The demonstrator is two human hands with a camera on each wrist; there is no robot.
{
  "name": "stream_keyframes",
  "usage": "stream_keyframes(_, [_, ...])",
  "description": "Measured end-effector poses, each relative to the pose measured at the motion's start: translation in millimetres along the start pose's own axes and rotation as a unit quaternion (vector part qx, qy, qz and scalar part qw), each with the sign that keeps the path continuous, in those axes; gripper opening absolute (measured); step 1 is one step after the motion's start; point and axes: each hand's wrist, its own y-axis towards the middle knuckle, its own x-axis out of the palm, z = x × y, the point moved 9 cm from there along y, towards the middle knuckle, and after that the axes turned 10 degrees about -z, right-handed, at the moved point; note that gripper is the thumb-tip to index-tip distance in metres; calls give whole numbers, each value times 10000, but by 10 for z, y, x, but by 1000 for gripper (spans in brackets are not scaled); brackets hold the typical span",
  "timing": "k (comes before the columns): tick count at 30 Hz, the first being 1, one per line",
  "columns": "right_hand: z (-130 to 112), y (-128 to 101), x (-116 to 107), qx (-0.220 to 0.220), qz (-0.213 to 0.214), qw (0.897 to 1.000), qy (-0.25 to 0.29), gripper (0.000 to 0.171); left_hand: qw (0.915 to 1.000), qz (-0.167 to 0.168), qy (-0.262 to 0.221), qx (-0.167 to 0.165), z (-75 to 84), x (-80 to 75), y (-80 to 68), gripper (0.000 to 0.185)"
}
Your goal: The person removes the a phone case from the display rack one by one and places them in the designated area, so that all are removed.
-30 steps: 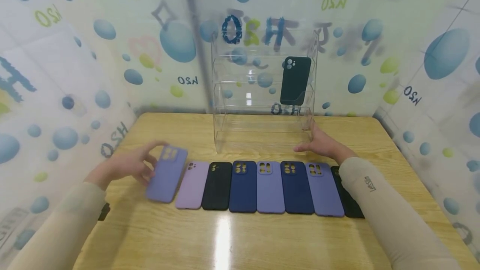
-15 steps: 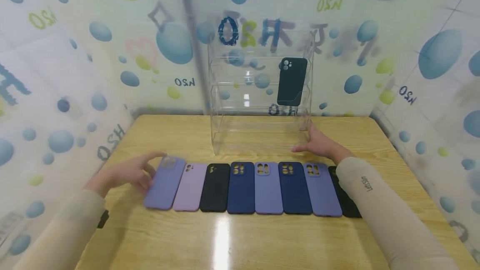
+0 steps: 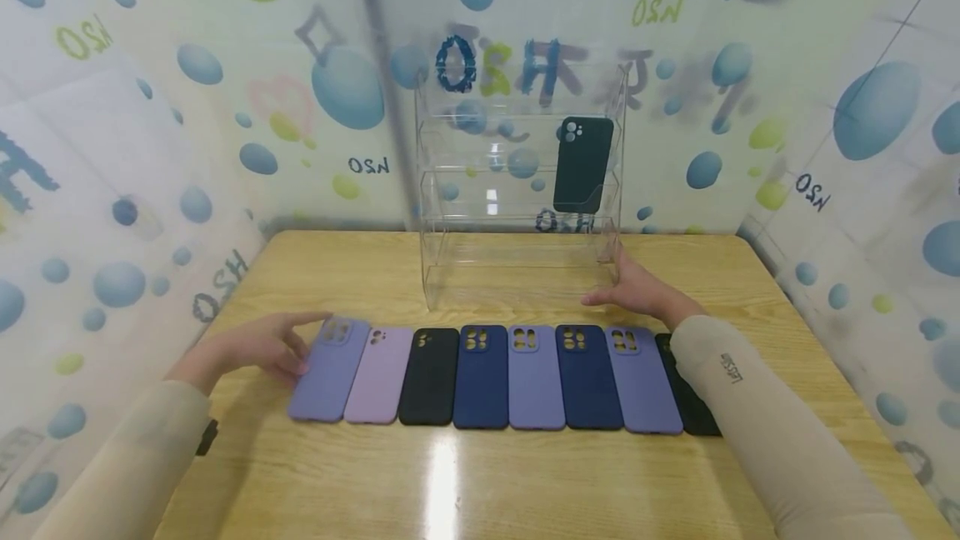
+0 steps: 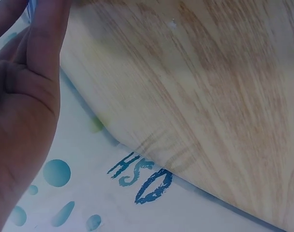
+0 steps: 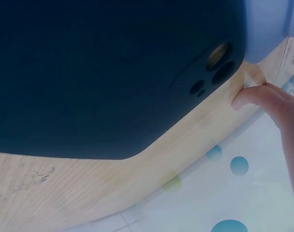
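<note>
Several phone cases lie side by side in a row on the wooden table (image 3: 480,482). My left hand (image 3: 300,344) rests with straight fingers on the left edge of the leftmost periwinkle case (image 3: 328,372), which lies flat. Beside it are a lilac case (image 3: 378,375), a black case (image 3: 429,375) and navy and periwinkle ones. My right hand (image 3: 617,286) touches the lower right corner of the clear acrylic rack (image 3: 517,265); one fingertip (image 5: 251,95) presses that corner. A dark green case (image 3: 582,163) stands on a rack shelf. My right forearm covers part of the rightmost black case (image 5: 113,72).
The rack stands at the table's back middle against a wall printed with bubbles. Printed walls close in the left and right sides too. Bare wood (image 4: 195,96) lies in front of the row and to the left of my left hand.
The periwinkle case, lifted and tilted in my left hand a second ago, now lies flat at the row's left end. My right hand has stayed at the rack.
</note>
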Motion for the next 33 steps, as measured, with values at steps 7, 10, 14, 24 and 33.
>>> stream_keyframes(7, [-3,-7,12,7,5,10000,-18,132,10000,-19,22,95,-13,-16,18,94])
stream_keyframes(10, [-9,-2,9,-40,23,10000,-63,131,9999,-30,4,123,-16,-20,21,94])
stream_keyframes(14, [1,5,0,-83,29,9999,-61,131,9999,-28,86,112,-19,-30,28,92])
stream_keyframes(24, [17,9,4,-11,4,10000,-74,132,9995,18,307,-66,-45,-7,72,89])
stream_keyframes(33, [2,5,-3,-94,34,9999,-70,131,9982,92,595,-67,0,1,85,84])
